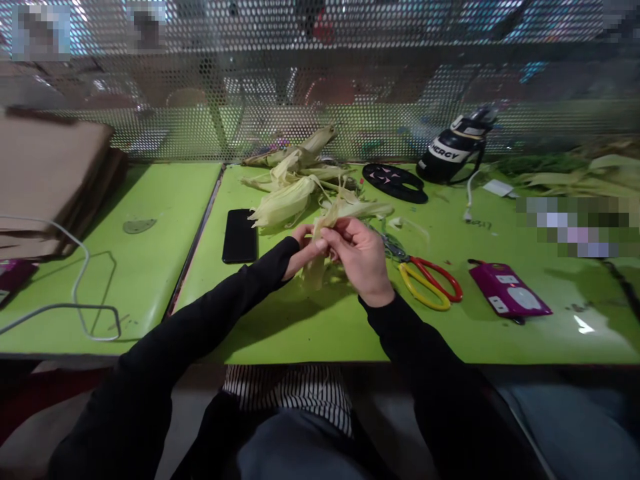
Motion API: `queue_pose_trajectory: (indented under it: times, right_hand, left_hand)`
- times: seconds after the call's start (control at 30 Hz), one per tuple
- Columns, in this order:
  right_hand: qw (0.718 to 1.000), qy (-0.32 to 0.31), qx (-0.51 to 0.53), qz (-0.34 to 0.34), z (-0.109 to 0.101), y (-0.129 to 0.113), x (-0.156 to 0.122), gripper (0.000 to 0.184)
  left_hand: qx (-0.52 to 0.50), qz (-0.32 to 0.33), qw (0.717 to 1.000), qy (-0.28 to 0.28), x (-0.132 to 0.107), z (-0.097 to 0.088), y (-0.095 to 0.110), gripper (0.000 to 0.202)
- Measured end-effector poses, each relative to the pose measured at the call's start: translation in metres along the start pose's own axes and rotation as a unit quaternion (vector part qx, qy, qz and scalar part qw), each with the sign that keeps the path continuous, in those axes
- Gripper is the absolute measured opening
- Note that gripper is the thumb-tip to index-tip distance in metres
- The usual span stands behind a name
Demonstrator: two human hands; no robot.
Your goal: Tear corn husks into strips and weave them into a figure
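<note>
Both my hands meet over the green table, pinching a pale strip of corn husk (pixel 315 272) between thumbs and fingers. My left hand (pixel 304 251) is closed on the strip from the left. My right hand (pixel 364 261) grips it from the right, its fingertips partly hidden behind the thumb. Just beyond lies a pile of corn husks (pixel 285 202), pale yellow and dry-looking. To the right of my right hand are scissors (pixel 425 283) with one red and one yellow handle. A black phone (pixel 240 237) rests left of my hands.
A perforated metal screen (pixel 320 73) borders the table's back. Behind my right hand lie a black palette-shaped plate (pixel 395 183) and a black bottle (pixel 450 150). A purple power strip (pixel 509 290) sits at right. Brown paper bags (pixel 50 173) and a grey cable (pixel 80 250) occupy the left.
</note>
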State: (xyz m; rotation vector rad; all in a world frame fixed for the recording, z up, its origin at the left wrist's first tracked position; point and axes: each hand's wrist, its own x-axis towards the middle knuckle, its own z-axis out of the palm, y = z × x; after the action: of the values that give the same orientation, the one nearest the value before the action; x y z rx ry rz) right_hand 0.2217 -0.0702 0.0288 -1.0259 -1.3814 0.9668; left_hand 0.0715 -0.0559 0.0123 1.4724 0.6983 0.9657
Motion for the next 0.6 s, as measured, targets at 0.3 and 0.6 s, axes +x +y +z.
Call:
queue_pose_trajectory:
  times: [0.3, 0.6]
  right_hand:
    - [1.0, -0.005, -0.019, -0.005, -0.002, -0.011, -0.004, 0.028]
    - [1.0, -0.024, 0.018, 0.002, -0.012, -0.003, 0.001, 0.027]
  left_hand:
    - [0.016, -0.086, 0.993, -0.081, -0.005, -0.005, 0.023, 0.028]
    - [0.091, -0.044, 0.995, 0.003, -0.01, 0.009, 0.022, 0.053]
